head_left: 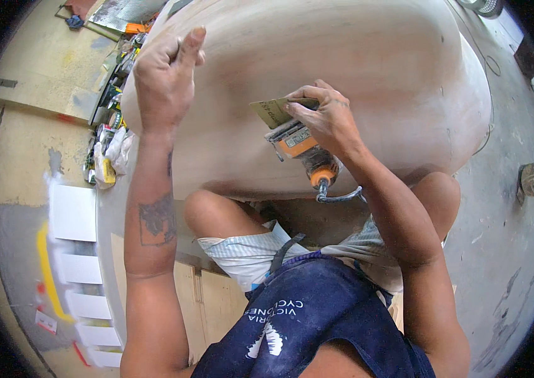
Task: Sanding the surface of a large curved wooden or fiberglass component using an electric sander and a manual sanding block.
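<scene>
Nr sander point(298, 143), off panel point(393, 69) edges, R hand point(330, 120) grips sandpaper point(269, 112).

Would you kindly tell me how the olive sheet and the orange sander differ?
The olive sheet is thin and flat; the orange sander is bulky. The sheet is olive with dark print, while the sander mixes orange with dark parts. The right hand pinches the sheet, but no hand grips the sander. Both appear against the pale curved surface.
</scene>
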`<state>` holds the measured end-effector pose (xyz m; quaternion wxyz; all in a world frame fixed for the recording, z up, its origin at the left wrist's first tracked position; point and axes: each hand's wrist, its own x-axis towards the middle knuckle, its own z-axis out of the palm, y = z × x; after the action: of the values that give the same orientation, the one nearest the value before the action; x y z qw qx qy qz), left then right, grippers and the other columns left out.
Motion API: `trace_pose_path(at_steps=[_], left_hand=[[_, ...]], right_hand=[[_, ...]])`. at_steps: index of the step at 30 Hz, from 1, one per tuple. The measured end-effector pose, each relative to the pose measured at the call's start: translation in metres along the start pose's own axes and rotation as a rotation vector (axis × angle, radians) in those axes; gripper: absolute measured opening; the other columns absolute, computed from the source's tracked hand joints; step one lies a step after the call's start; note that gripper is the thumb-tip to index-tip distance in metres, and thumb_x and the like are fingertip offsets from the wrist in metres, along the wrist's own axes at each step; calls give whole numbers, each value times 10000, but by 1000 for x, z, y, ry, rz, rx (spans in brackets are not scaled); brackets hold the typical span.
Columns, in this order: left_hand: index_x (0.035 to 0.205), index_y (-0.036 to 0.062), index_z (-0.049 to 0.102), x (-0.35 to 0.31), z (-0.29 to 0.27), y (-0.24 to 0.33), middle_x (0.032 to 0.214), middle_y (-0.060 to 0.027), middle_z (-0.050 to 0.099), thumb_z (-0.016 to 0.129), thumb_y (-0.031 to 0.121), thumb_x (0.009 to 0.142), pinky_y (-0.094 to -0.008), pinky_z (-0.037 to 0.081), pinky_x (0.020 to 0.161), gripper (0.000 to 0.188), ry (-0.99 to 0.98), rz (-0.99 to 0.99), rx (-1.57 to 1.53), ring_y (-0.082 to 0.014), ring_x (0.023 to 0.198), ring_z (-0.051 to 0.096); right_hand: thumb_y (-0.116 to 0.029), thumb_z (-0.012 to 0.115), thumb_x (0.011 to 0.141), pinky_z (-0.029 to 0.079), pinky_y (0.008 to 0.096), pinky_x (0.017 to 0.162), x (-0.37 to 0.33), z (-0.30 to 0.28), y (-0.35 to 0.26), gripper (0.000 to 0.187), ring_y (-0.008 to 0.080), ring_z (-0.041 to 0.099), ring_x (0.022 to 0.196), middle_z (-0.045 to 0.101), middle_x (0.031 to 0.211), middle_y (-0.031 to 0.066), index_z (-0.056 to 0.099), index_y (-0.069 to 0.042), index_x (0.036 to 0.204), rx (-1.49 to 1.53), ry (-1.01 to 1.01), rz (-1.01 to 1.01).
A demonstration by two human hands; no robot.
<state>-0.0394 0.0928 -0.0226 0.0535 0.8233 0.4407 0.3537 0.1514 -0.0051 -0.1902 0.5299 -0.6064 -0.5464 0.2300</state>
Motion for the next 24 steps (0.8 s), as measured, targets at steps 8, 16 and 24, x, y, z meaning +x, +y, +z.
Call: trace_pose_path(at_steps=[8,16,24], left_hand=[[1519,22,457,-100,58,-44,1485,-195,544,745,467,958,-402,454,1114,771,-326,-290,-532,-286,1336,561],[1544,19,450,-138,107,-50,1584,-224,454,865,518,803,-483,260,1255,985,-411,-257,-917,-326,1499,391],[1437,12,590,-139,106,-40,1474,-125,595,714,211,1001,-362,411,1174,495,-529,-205,-1016,-210,1371,538]], right_hand=[[-180,730,836,536,393,878,3,-2,1,193,282,661,971,647,989,134,762,-50,974,167,-11,-24],[-83,653,768,495,345,902,1,-5,16,161,217,611,991,611,969,87,725,-18,896,262,-88,-67],[-99,631,755,470,343,941,-2,-21,24,211,207,592,992,602,982,76,730,-6,917,352,-160,-76]])
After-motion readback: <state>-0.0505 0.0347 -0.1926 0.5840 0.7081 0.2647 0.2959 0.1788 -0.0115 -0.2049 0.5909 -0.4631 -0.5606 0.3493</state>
